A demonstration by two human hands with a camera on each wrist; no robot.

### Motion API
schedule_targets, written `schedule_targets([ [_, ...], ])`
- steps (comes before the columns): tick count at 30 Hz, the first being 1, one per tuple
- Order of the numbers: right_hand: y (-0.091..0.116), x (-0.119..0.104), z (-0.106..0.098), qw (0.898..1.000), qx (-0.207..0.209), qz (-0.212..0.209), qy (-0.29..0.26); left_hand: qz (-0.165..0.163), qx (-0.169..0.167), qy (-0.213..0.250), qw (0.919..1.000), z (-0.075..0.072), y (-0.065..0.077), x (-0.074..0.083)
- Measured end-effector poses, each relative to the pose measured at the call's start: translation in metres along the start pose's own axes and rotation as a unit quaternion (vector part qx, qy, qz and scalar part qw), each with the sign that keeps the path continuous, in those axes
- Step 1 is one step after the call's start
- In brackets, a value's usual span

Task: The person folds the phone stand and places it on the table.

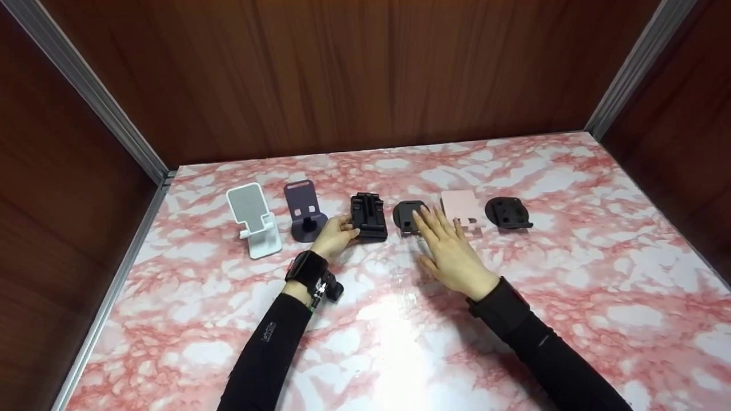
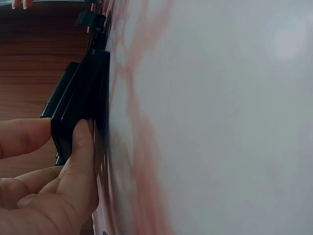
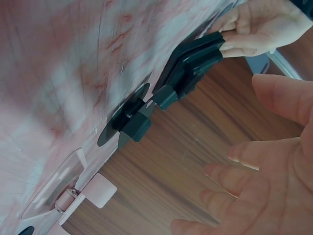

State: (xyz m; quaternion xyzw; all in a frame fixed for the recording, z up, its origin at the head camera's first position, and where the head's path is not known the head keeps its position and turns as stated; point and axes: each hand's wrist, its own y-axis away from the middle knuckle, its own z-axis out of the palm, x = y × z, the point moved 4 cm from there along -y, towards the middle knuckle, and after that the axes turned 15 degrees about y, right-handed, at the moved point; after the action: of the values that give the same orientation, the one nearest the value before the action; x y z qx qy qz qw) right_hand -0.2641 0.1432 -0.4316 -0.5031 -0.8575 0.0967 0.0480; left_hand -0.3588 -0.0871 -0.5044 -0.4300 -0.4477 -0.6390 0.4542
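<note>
My left hand [image 1: 334, 237] pinches the near left corner of a black folded phone stand [image 1: 370, 218] that lies on the table. In the left wrist view, thumb and fingers grip the edge of this stand [image 2: 80, 93] close to the tabletop. My right hand [image 1: 454, 257] has its fingers extended and spread, over the area in front of a black round-based phone stand [image 1: 403, 217] and a pink phone stand [image 1: 458, 203]. The right wrist view shows that hand [image 3: 279, 171] holding nothing, apart from the round-based stand [image 3: 134, 125].
To the left stand a white-and-grey phone stand [image 1: 249, 205] and a dark purple one [image 1: 301, 198]. Another black round-based stand [image 1: 507, 213] ends the row at right. Wooden panels [image 1: 365, 74] with metal corner posts enclose the pink marbled table [image 1: 228, 337].
</note>
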Motion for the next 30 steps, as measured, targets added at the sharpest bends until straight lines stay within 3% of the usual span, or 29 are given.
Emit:
schedule_targets([
  [3, 0.0, 0.0, 0.001, 1.0, 0.001, 0.0, 0.002, -0.01, 0.004, -0.033, 0.9994, 0.011, 0.018, 0.018],
  [8, 0.0, 0.0, 0.001, 1.0, 0.001, -0.001, 0.005, -0.009, -0.005, -0.109, 0.994, 0.013, 0.023, 0.025],
  [13, 0.0, 0.0, 0.001, 1.0, 0.001, -0.001, 0.006, 0.025, 0.002, -0.221, 0.975, 0.016, 0.029, 0.033],
  [16, 0.0, 0.0, 0.001, 1.0, 0.0, -0.001, 0.006, 0.033, 0.009, -0.263, 0.9642, 0.018, 0.032, 0.037],
  [19, 0.0, 0.0, 0.001, 1.0, -0.002, -0.002, 0.007, 0.05, 0.003, -0.313, 0.9483, 0.021, 0.037, 0.043],
  [24, 0.0, -0.001, 0.002, 1.0, 0.002, -0.002, 0.011, 0.094, -0.017, -0.397, 0.9129, 0.027, 0.048, 0.053],
  [30, 0.0, 0.0, 0.002, 1.0, 0.004, -0.002, 0.017, 0.144, -0.002, -0.458, 0.877, 0.031, 0.064, 0.065],
])
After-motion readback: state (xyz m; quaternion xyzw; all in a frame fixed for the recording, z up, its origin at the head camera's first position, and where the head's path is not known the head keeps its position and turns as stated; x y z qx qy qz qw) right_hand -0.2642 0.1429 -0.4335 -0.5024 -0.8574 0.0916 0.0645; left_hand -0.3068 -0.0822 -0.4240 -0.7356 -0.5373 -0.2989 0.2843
